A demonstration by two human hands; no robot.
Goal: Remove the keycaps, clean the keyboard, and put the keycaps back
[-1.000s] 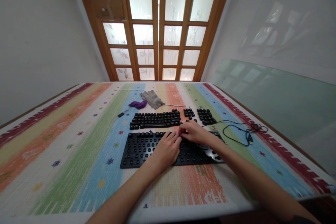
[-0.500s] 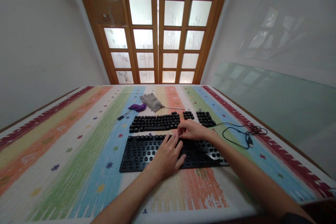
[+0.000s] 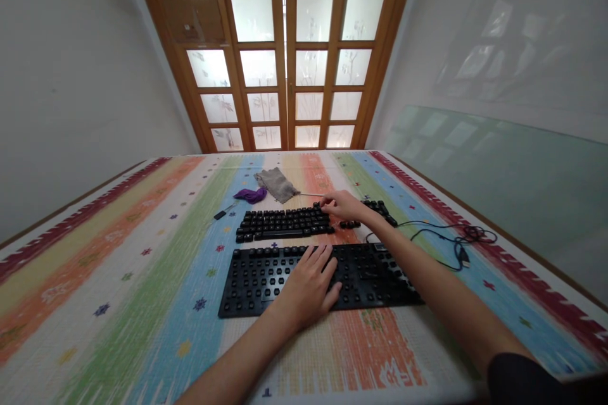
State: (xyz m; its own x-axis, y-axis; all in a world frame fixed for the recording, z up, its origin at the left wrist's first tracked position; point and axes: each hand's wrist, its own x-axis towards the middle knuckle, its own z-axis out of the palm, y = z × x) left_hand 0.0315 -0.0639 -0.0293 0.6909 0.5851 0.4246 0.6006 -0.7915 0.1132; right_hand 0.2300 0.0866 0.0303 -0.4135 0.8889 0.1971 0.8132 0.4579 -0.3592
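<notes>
A black keyboard (image 3: 351,294) lies across the tablecloth with most of its key switches bare and a row of keycaps along its top edge. My left hand (image 3: 311,281) rests on its middle with the fingers spread. Beyond it, loose black keycaps (image 3: 285,223) are laid out in rows. My right hand (image 3: 346,205) reaches over the keyboard to the right end of those rows, thumb and fingertips pinched at a keycap there. The hand and forearm partly hide the smaller keycap groups on the right.
A coiled black cable (image 3: 468,234) with its USB plug lies to the right. Farther back are a grey cloth (image 3: 278,185), a thin rod (image 3: 311,194), a purple bundle (image 3: 251,195) and a small black object (image 3: 220,215). Walls flank the striped tablecloth (image 3: 161,304).
My right hand has moved from the keyboard's top edge forward to the laid-out keycaps. My left hand stays on the keyboard, which appears slightly lower and farther right in view.
</notes>
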